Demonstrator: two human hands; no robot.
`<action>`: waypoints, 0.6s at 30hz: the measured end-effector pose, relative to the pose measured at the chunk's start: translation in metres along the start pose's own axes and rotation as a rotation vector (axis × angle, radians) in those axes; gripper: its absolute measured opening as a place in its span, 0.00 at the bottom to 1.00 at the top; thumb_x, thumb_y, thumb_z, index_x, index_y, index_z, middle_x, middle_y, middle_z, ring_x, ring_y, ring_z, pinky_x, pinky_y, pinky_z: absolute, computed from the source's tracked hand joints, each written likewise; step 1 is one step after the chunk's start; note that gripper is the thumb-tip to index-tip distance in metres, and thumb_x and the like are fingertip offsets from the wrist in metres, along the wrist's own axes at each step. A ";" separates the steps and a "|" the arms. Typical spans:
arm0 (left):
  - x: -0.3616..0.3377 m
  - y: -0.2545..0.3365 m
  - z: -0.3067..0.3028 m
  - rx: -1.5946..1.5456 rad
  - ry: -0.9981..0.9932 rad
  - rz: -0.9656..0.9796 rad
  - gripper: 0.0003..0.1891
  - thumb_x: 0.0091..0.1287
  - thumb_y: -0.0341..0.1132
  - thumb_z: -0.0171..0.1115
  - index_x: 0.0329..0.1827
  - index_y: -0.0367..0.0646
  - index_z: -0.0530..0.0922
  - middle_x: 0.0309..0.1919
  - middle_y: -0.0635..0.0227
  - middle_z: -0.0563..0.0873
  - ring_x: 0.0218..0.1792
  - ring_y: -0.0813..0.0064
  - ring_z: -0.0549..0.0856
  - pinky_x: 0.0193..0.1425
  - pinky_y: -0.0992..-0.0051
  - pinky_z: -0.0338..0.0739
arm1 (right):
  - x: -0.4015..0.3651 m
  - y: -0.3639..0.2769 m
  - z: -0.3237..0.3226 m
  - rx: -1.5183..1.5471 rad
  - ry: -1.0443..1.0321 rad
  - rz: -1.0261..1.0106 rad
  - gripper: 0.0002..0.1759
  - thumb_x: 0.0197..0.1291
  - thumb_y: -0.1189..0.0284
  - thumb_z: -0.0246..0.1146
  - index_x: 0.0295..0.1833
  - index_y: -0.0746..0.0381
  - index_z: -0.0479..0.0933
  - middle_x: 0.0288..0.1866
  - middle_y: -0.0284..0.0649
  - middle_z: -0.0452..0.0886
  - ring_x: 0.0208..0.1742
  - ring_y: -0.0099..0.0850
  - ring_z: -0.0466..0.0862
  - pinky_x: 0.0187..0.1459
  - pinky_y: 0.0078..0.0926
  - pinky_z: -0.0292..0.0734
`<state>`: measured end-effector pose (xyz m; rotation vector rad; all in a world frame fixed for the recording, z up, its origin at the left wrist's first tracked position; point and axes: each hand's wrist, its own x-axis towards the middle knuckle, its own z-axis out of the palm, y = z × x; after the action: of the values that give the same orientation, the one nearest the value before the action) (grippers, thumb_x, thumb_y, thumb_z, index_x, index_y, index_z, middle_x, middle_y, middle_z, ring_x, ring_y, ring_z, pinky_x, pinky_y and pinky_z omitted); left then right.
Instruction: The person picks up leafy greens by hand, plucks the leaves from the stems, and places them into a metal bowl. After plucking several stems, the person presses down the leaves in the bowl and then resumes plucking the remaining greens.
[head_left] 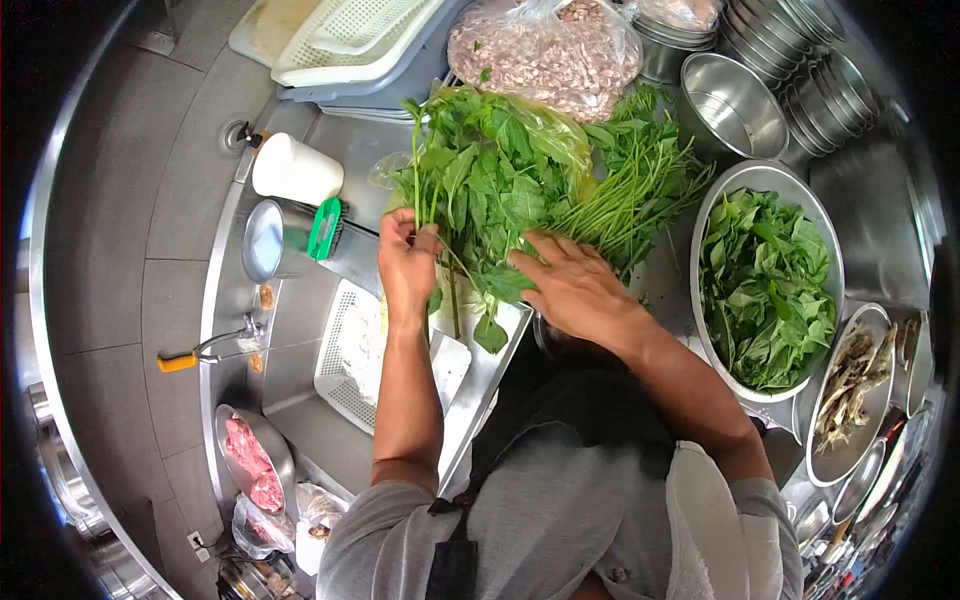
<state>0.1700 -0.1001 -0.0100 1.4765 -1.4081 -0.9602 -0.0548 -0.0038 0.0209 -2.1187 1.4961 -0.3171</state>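
Note:
A heap of leafy green stalks (480,150) lies on the steel counter in front of me, partly over a yellowish plastic bag (560,130). My left hand (408,265) is closed around the stem of one leafy stalk at the heap's left side. Fingers stretched out, my right hand (575,285) rests against the leaves at the near right edge of the heap. What lies under its palm is hidden. Right of the heap is a bunch of thin-stemmed greens (650,180). A large steel bowl (835,290) holds loose picked leaves (765,290).
Left is a sink with a white perforated basket (330,370), a faucet with orange handle (180,362), a green brush (325,228) and a white container (295,168). Raw meat (250,465) sits in a bowl. Behind are a bag of chopped pieces (550,60) and stacked steel pots (735,105).

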 end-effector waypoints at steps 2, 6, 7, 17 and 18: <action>-0.001 0.014 0.004 -0.184 -0.052 -0.084 0.13 0.70 0.23 0.57 0.56 0.37 0.71 0.42 0.62 0.85 0.28 0.80 0.81 0.31 0.79 0.74 | 0.013 -0.010 0.016 0.059 0.073 -0.063 0.33 0.68 0.65 0.57 0.77 0.52 0.60 0.80 0.47 0.55 0.78 0.51 0.59 0.74 0.53 0.56; -0.006 0.021 0.003 -0.205 -0.135 -0.105 0.22 0.72 0.22 0.53 0.69 0.36 0.65 0.50 0.61 0.85 0.29 0.80 0.81 0.32 0.79 0.76 | 0.045 -0.020 0.049 -0.043 0.186 -0.114 0.35 0.68 0.67 0.56 0.79 0.49 0.56 0.82 0.44 0.52 0.79 0.50 0.56 0.73 0.56 0.56; -0.007 0.022 0.002 0.024 -0.111 -0.020 0.23 0.72 0.24 0.53 0.70 0.36 0.63 0.47 0.57 0.86 0.31 0.73 0.83 0.34 0.74 0.77 | 0.053 -0.015 0.059 -0.099 0.214 -0.091 0.36 0.67 0.66 0.57 0.79 0.48 0.55 0.82 0.43 0.51 0.79 0.49 0.56 0.73 0.56 0.56; -0.001 0.022 -0.025 0.070 -0.065 -0.006 0.15 0.75 0.36 0.55 0.60 0.38 0.76 0.20 0.70 0.79 0.18 0.79 0.75 0.22 0.75 0.68 | 0.082 -0.036 0.059 -0.217 0.045 -0.200 0.29 0.68 0.70 0.51 0.75 0.55 0.64 0.81 0.45 0.56 0.81 0.49 0.53 0.76 0.55 0.49; -0.003 0.032 -0.027 -0.038 -0.070 -0.023 0.14 0.75 0.36 0.55 0.58 0.39 0.77 0.20 0.71 0.78 0.17 0.82 0.73 0.21 0.78 0.65 | 0.084 -0.031 0.068 -0.205 0.015 -0.166 0.29 0.69 0.68 0.51 0.76 0.54 0.63 0.81 0.44 0.56 0.81 0.49 0.52 0.76 0.55 0.47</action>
<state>0.1848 -0.0946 0.0289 1.4458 -1.4179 -1.0568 0.0327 -0.0544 -0.0282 -2.4146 1.4157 -0.2474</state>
